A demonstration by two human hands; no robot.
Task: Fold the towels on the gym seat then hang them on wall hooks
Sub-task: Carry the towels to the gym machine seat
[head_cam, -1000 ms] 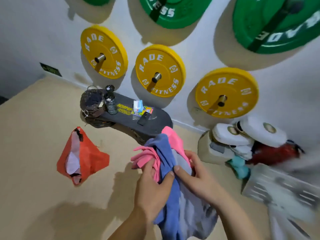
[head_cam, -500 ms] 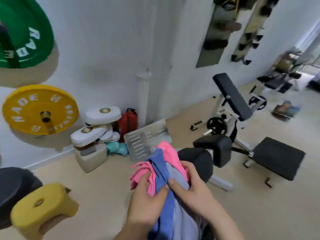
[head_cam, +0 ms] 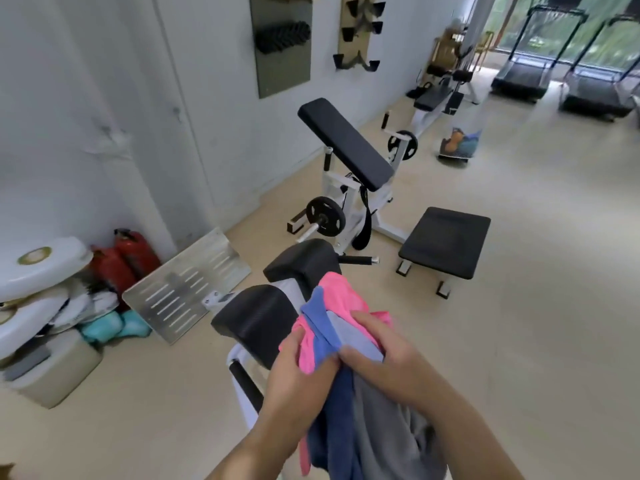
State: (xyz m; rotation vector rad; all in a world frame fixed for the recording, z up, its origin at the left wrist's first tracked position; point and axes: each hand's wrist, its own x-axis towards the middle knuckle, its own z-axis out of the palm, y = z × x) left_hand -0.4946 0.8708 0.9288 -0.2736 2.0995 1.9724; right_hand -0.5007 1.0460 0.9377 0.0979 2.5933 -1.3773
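Observation:
I hold a bundle of towels in front of me: a pink towel (head_cam: 337,292), a blue towel (head_cam: 318,327) and a grey towel (head_cam: 381,431) that hang down together. My left hand (head_cam: 298,382) grips the pink and blue cloth from the left. My right hand (head_cam: 388,358) clasps the bundle from the right, fingers over a pale blue fold. A flat black gym seat (head_cam: 446,240) stands on the floor ahead to the right. On the far wall hangs a wooden rack with black hooks (head_cam: 358,32).
A white exercise machine with black pads (head_cam: 263,320) stands directly below my hands, and its slanted black pad (head_cam: 346,143) rises behind. Red extinguishers (head_cam: 124,261), a metal plate (head_cam: 187,285) and white lids lie by the left wall. Treadmills (head_cam: 523,77) stand far right.
My view has swung to the right, from the wall with weight plates to the exercise machines and black seat. Both hands have kept their hold on the towel bundle.

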